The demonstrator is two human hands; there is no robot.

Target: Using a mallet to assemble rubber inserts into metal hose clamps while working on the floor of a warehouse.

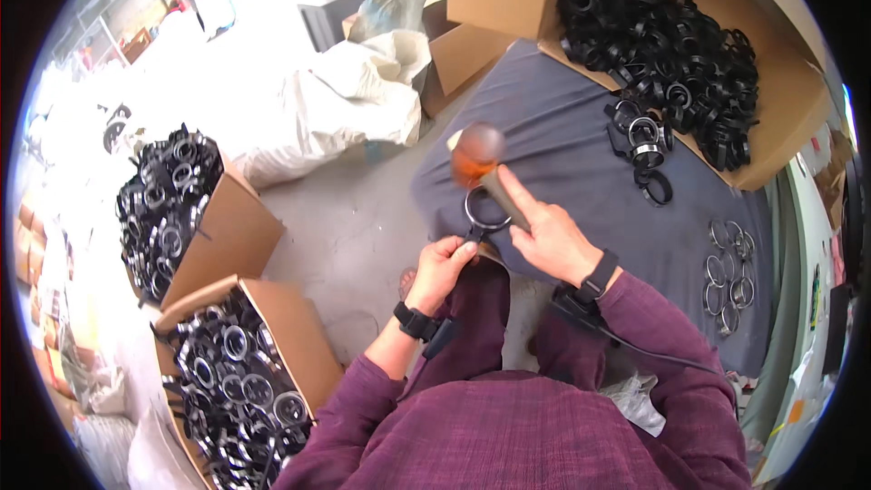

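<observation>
My right hand (558,243) is closed around the handle of a mallet (478,154), index finger stretched along it. The mallet's orange and clear head is smeared by motion, just beyond a ring-shaped black part (467,210) with a shiny metal ring in it. My left hand (440,270) pinches that part by its short black stem, at the near edge of the grey cloth-covered surface (562,141). Whether the mallet touches the ring I cannot tell. Loose metal rings (729,277) lie to the right on the cloth.
A tipped carton (789,95) at the far right spills black ring parts (646,141) onto the cloth. Two cartons of ringed parts, a nearer one (295,331) and a farther one (240,227), stand on the left. A white sack (331,109) lies beyond them.
</observation>
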